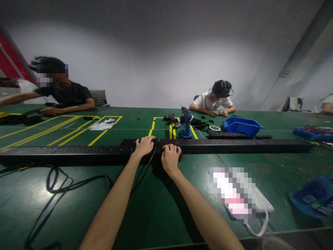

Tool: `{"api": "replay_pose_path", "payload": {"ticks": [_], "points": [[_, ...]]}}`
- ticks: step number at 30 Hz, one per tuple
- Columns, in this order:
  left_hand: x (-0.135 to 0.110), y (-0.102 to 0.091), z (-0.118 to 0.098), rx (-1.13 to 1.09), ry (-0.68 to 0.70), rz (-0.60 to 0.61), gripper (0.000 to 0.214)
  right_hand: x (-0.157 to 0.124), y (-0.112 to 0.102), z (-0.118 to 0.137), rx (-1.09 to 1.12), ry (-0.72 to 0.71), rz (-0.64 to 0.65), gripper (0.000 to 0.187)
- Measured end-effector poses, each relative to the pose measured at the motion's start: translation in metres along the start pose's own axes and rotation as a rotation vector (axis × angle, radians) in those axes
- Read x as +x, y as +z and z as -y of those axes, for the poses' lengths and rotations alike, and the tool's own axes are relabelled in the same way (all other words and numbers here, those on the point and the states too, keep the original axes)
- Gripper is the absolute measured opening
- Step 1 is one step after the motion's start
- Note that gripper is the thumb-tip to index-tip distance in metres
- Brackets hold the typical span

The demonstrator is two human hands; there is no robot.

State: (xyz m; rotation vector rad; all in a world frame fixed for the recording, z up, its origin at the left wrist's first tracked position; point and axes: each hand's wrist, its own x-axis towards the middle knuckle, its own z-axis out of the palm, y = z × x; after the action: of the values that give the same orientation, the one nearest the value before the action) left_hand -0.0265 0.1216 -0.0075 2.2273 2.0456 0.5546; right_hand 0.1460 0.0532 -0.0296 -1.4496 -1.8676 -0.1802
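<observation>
Long black power strips (234,147) with rows of sockets and small red parts lie across the table in front of me. My left hand (144,146) is closed over the top of a strip, beside a black cable (150,163) that runs down toward me. A little to the right, my right hand (171,157) has its fingers curled over a black strip section, gripping it near its end. The undersides of both grips are hidden. Behind my hands a blue cordless drill (186,123) stands upright.
A blue bin (241,126), a tape roll (214,128) and black parts lie beyond the strips. Looped cables (78,184) are at left. A phone-like item (231,194) and a blue container (312,198) are at right. Two people (67,93) sit across the green table (192,180).
</observation>
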Motion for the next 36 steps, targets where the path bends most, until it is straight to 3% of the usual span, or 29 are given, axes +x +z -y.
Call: {"api": "replay_pose_path", "payload": {"ticks": [12,36], "points": [[0.0008,-0.0004,-0.0008,0.081,0.028,0.003,0.043,0.0005,-0.0017,0.0007,-0.006,-0.001,0.012,0.02],[0.0002,0.0043,0.0034,0.023,0.035,-0.003,0.044,0.0001,0.0021,-0.0004,-0.008,0.005,-0.002,0.019]]}}
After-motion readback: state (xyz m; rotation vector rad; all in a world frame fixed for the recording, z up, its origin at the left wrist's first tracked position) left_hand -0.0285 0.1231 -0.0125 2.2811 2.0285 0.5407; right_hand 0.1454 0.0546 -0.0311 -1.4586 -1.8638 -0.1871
